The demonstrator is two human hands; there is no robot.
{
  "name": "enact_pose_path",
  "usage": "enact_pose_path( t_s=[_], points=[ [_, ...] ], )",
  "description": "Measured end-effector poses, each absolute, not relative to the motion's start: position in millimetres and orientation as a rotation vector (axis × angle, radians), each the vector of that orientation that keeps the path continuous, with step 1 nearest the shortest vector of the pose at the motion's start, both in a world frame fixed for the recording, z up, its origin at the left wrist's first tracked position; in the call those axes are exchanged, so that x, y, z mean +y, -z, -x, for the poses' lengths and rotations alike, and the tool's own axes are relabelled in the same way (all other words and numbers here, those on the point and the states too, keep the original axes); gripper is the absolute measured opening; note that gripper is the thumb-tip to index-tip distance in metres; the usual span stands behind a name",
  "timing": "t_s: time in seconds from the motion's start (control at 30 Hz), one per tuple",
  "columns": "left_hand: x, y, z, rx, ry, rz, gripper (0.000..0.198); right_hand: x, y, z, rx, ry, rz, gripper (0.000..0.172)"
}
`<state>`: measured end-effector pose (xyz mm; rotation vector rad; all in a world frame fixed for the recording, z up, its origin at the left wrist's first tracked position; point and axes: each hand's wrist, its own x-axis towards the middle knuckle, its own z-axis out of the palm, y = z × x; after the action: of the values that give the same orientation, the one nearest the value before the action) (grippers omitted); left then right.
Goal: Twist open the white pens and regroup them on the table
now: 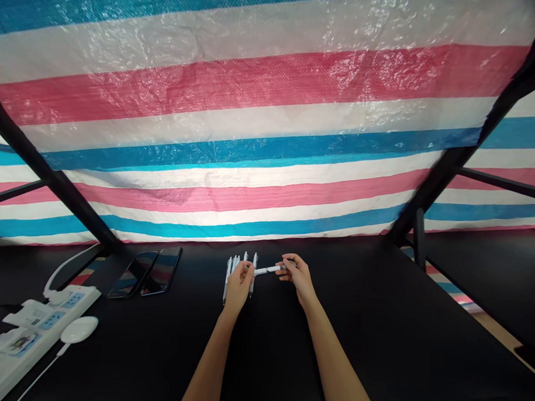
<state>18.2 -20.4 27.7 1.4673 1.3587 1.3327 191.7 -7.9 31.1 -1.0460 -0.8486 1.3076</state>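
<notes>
A white pen [267, 270] is held level between my two hands, just above the black table [271, 347]. My left hand [240, 281] pinches its left end. At its right end, the thumb and fingers of my right hand [295, 273] are closed on the pen. Several white pens [228, 272] lie side by side on the table, beneath and beside my left hand, pointing away from me. The hand partly covers them.
Two dark phones [162, 271] lie left of the pens. A white power strip [39, 333] with plugs and a round white charger [79, 329] sits at the far left. Black frame bars [434, 189] and a striped sheet [252, 124] stand behind the table.
</notes>
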Motion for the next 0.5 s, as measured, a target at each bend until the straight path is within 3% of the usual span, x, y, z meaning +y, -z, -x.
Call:
enact_pose_path(
  t_s=[0.5],
  points=[
    [-20.0,-28.0,-18.4,1.407,-1.375,-1.548,0.019,-7.4,-28.7,-191.7,-0.856,-1.299,1.032,0.033]
  ],
)
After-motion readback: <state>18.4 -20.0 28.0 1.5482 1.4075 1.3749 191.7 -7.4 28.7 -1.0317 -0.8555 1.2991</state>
